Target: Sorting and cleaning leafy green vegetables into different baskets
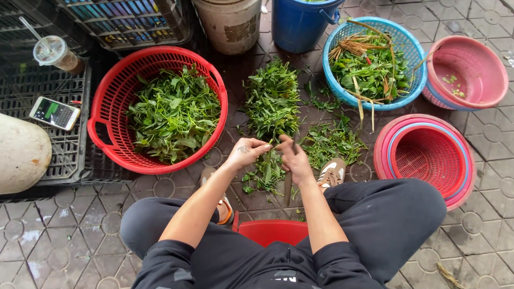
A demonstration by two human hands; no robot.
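Our left hand (247, 151) and right hand (293, 158) meet over the paved floor (80, 235), fingers pinched narrow on one leafy green stem (270, 160) between them, above a loose pile of green leaves (273, 99) (the round red plastic basket (107, 107) of picked greens sits just left).

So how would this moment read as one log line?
left hand pinching leafy green stems | right hand gripping same stems | round red plastic basket of picked leaves at left
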